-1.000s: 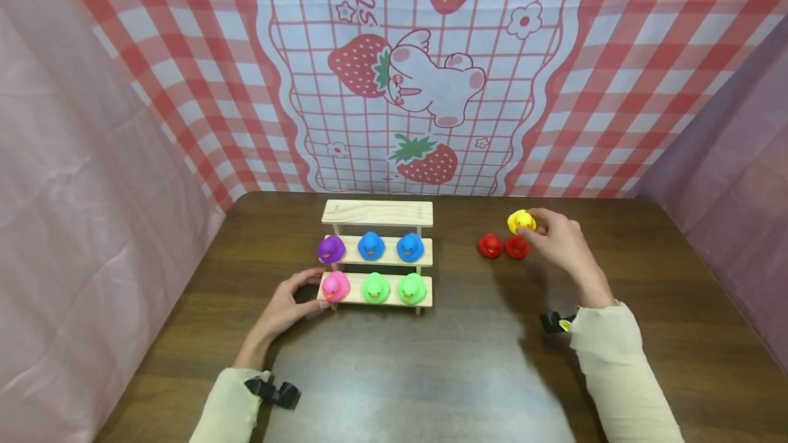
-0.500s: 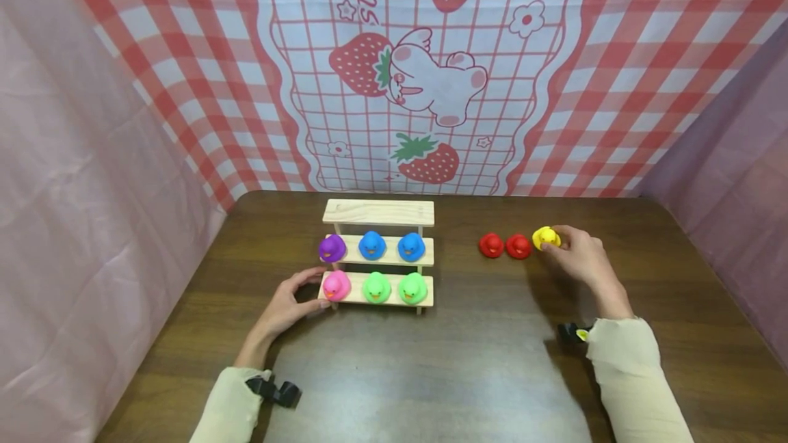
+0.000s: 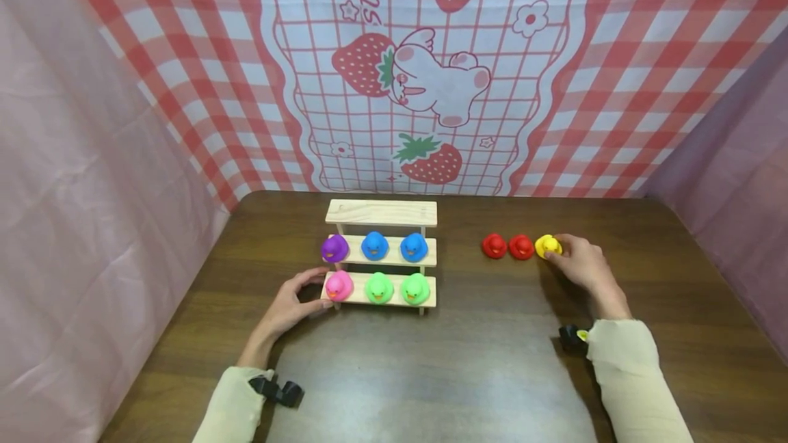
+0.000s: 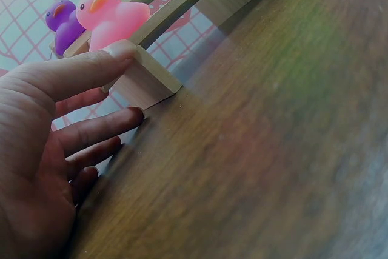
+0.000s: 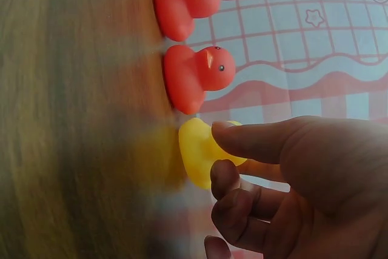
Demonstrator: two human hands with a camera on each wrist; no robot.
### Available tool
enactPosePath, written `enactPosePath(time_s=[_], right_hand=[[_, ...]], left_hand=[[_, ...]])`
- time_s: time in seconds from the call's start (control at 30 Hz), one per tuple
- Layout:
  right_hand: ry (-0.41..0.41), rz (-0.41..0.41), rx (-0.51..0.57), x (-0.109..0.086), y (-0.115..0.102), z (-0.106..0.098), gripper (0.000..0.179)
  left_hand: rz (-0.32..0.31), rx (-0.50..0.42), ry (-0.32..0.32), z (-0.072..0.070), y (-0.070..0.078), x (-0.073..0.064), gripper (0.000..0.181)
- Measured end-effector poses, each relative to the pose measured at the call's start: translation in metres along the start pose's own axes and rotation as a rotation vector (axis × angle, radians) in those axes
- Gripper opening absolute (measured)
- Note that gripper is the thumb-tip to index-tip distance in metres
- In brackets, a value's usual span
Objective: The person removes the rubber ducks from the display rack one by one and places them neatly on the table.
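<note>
My right hand pinches a yellow rubber duck between thumb and fingers, low at the tabletop. Beside it, two red rubber ducks, one nearer and one farther left, stand in line with it. At the left end of a three-step wooden rack, my left hand grips the lowest step, thumb at the front corner. That step carries a pink duck and two green ducks. On the middle step sit a purple duck and two blue ducks. The top step is bare.
A brown wooden table lies under everything. Behind its far edge hangs a red-and-white checked cloth with strawberries. Pink curtains close off the left and right sides.
My right hand has carried the yellow duck from above the red ducks to the right and down to the table beside them. The left hand has stayed at the rack.
</note>
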State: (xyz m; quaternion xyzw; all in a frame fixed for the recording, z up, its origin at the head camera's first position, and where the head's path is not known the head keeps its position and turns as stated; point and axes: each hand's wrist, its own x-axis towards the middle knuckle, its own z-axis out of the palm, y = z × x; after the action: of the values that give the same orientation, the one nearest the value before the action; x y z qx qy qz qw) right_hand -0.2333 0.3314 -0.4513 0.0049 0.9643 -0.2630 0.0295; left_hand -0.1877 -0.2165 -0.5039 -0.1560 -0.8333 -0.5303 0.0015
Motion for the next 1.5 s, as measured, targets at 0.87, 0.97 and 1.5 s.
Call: enactPosePath(time_s=[0.87,0.97,1.5], right_hand=[[0.051,-0.031,0.023,-0.011,-0.028,-0.024,0.061],[0.072,-0.052,0.017,-0.013,-0.043,-0.028,0.060],[0.165,-0.220,0.022,-0.026,-0.136,-0.027,0.049]], left_hand=[[0.007,0.033,0.003,0.000,0.001,0.000,0.061],[0.002,0.037,0.011,0.000,0.001,0.000,0.062],[-0.001,0.001,-0.004,0.000,0.001,0.000,0.062]])
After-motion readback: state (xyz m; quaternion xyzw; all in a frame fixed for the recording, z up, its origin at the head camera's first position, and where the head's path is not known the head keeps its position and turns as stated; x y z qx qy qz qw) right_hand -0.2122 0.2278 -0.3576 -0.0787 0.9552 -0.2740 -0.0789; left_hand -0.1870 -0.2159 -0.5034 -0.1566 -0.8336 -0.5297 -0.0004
